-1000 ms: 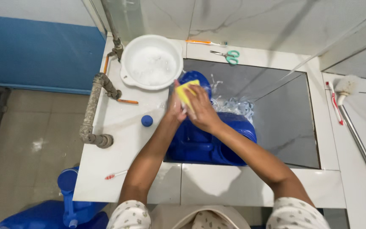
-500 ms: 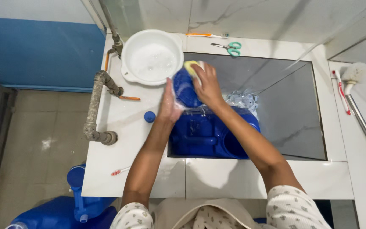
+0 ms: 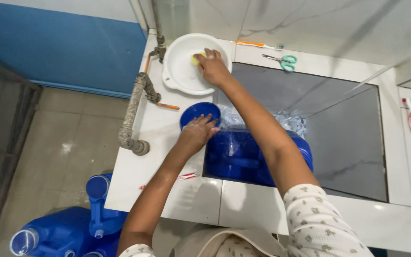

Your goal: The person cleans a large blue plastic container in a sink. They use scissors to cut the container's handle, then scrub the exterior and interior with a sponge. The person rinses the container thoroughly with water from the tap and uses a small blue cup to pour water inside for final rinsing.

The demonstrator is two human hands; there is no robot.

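Two hands busy, right hand (image 3: 213,68) clamped on yellow sponge (image 3: 196,59) in white basin (image 3: 179,76), left hand (image 3: 197,134) spread flat on blue jug (image 3: 243,154)

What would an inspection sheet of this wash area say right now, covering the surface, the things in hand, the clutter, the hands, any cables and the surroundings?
Surface: white tiled counter around a grey stone basin, which looks wet.
Job's things: blue jerrycan lying in the basin; blue cap on the counter's edge; yellow sponge in the white bowl.
Clutter: scissors, toothbrush, clear plastic, a red and white toothbrush.
Hands: left hand rests on the blue cap; right hand holds the sponge in the bowl.
Cables: nothing seen.
Surroundings: metal pipe, blue wall, more blue jerrycans on the floor.
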